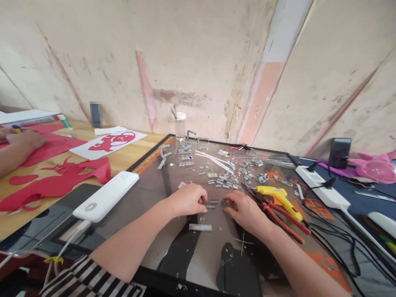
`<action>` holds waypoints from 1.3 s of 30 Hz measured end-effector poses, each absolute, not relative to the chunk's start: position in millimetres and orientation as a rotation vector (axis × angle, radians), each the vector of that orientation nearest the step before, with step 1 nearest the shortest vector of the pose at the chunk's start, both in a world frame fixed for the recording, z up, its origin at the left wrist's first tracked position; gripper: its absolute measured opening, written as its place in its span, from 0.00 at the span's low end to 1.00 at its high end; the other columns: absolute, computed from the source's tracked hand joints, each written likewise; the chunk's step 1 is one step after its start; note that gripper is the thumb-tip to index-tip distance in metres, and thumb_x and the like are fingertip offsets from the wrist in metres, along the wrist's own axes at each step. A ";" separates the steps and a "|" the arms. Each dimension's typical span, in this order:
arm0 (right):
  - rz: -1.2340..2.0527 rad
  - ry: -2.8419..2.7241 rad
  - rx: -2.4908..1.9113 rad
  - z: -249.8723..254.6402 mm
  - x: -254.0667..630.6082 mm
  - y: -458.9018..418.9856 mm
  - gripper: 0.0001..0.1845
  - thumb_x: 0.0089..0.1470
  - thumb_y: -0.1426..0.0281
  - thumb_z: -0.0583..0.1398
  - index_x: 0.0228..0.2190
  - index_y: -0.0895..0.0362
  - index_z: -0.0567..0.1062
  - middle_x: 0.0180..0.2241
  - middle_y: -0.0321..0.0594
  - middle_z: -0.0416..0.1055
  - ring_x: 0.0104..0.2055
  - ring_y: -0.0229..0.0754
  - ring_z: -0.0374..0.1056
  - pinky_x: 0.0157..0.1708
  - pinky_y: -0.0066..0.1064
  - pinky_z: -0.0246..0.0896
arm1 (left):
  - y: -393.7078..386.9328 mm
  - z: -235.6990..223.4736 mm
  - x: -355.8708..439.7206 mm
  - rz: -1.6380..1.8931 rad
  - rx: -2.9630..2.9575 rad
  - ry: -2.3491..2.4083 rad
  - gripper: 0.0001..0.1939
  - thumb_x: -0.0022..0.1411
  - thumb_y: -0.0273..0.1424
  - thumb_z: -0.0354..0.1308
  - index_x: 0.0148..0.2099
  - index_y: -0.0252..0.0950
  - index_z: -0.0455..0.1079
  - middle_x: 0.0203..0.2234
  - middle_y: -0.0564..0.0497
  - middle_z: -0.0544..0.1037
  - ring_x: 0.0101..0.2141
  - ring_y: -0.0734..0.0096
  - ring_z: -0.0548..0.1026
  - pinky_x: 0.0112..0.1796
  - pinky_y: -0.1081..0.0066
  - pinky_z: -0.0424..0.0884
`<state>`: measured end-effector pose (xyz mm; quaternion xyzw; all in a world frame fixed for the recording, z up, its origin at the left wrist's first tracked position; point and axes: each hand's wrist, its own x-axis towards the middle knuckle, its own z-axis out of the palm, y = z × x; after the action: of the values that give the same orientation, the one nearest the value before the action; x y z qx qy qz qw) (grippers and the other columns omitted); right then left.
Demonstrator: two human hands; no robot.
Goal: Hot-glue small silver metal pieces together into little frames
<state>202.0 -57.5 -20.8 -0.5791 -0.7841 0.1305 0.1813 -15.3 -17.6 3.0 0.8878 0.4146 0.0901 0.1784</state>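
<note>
Strips (210,206) between left hand (188,200) and right hand (246,209); power bank (107,197) marking illegible

Lg white rounded power bank (106,196) w/ cable, L side; red cut-paper figure (114,141) on white sheet (81,151) nr wall (198,62).

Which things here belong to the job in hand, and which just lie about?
Seemingly in the job:
- small grey pieces between left hand and right hand
- flat grey strip
- perhaps yellow glue gun
- perhaps red-handled pliers

Seemingly lying about:
- white power bank
- dark phone
- red paper cut-outs
</note>
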 end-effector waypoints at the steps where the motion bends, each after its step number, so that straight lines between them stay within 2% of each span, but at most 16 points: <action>1: 0.371 -2.212 -1.633 -21.2 202.1 -57.2 0.13 0.47 0.73 0.58 0.37 0.56 0.75 0.33 0.38 0.69 0.33 0.39 0.66 0.35 0.29 0.59 | -18.7 3.2 -14.7 0.244 2.507 1.156 0.06 0.48 0.31 0.61 0.31 0.38 0.74 0.27 0.53 0.77 0.28 0.71 0.73 0.29 0.75 0.63; 5: 0.377 -2.205 -1.621 -22.6 202.8 -56.1 0.13 0.47 0.75 0.58 0.37 0.55 0.75 0.33 0.39 0.69 0.34 0.40 0.66 0.36 0.29 0.59 | -25.1 4.6 -9.8 0.229 2.477 1.066 0.05 0.49 0.27 0.58 0.31 0.37 0.74 0.28 0.52 0.76 0.27 0.73 0.73 0.29 0.76 0.64; 12: 0.406 -2.211 -1.621 -24.7 205.3 -53.6 0.15 0.45 0.76 0.58 0.38 0.56 0.75 0.32 0.39 0.70 0.34 0.40 0.67 0.37 0.29 0.59 | -21.4 2.6 -6.8 0.424 2.441 1.037 0.06 0.52 0.31 0.57 0.32 0.36 0.74 0.27 0.53 0.75 0.27 0.74 0.72 0.29 0.76 0.64; 15: 0.373 -2.191 -1.667 -23.2 205.1 -53.7 0.12 0.47 0.74 0.57 0.36 0.57 0.75 0.31 0.39 0.70 0.32 0.40 0.66 0.35 0.29 0.59 | -18.3 0.6 -3.0 0.487 2.463 1.113 0.05 0.52 0.31 0.58 0.32 0.36 0.73 0.27 0.52 0.74 0.28 0.73 0.71 0.30 0.76 0.64; 19: 0.306 -2.221 -1.720 -20.1 204.1 -54.4 0.07 0.48 0.73 0.57 0.30 0.56 0.75 0.32 0.40 0.71 0.33 0.40 0.67 0.35 0.29 0.58 | -18.6 -2.8 5.7 0.427 2.562 1.150 0.05 0.51 0.30 0.58 0.32 0.37 0.74 0.28 0.52 0.74 0.28 0.71 0.72 0.30 0.74 0.64; 22: 0.300 -2.234 -1.721 -18.2 202.8 -54.9 0.07 0.48 0.74 0.56 0.29 0.56 0.75 0.31 0.39 0.72 0.34 0.40 0.68 0.36 0.29 0.58 | -18.6 -5.5 10.4 0.378 2.619 1.162 0.05 0.52 0.27 0.57 0.31 0.37 0.74 0.28 0.51 0.75 0.28 0.70 0.72 0.29 0.73 0.64; 27: 0.285 -2.237 -1.714 -15.9 199.8 -56.6 0.08 0.49 0.75 0.56 0.28 0.56 0.75 0.31 0.39 0.72 0.34 0.41 0.68 0.36 0.29 0.58 | -15.7 -7.3 11.0 0.391 2.614 1.198 0.06 0.51 0.25 0.55 0.29 0.37 0.73 0.28 0.51 0.75 0.29 0.70 0.72 0.30 0.73 0.64; 32: 0.273 -2.241 -1.701 -16.2 198.6 -56.6 0.10 0.50 0.76 0.55 0.30 0.56 0.76 0.32 0.40 0.72 0.35 0.41 0.68 0.37 0.29 0.58 | -13.7 -8.2 10.8 0.422 2.587 1.194 0.07 0.50 0.28 0.58 0.35 0.37 0.73 0.30 0.51 0.75 0.31 0.69 0.72 0.32 0.73 0.64; 39: 0.273 -2.267 -1.637 -17.1 195.4 -56.5 0.12 0.50 0.78 0.54 0.31 0.55 0.77 0.34 0.40 0.72 0.37 0.40 0.68 0.38 0.27 0.59 | -12.1 -11.8 12.1 0.351 2.635 1.137 0.09 0.54 0.26 0.54 0.35 0.39 0.75 0.31 0.51 0.74 0.33 0.68 0.72 0.33 0.72 0.65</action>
<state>195.4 -56.5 -17.1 -0.5747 -0.7957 0.0958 0.1652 12.1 -12.1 -11.8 0.9042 0.3902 0.1203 0.1249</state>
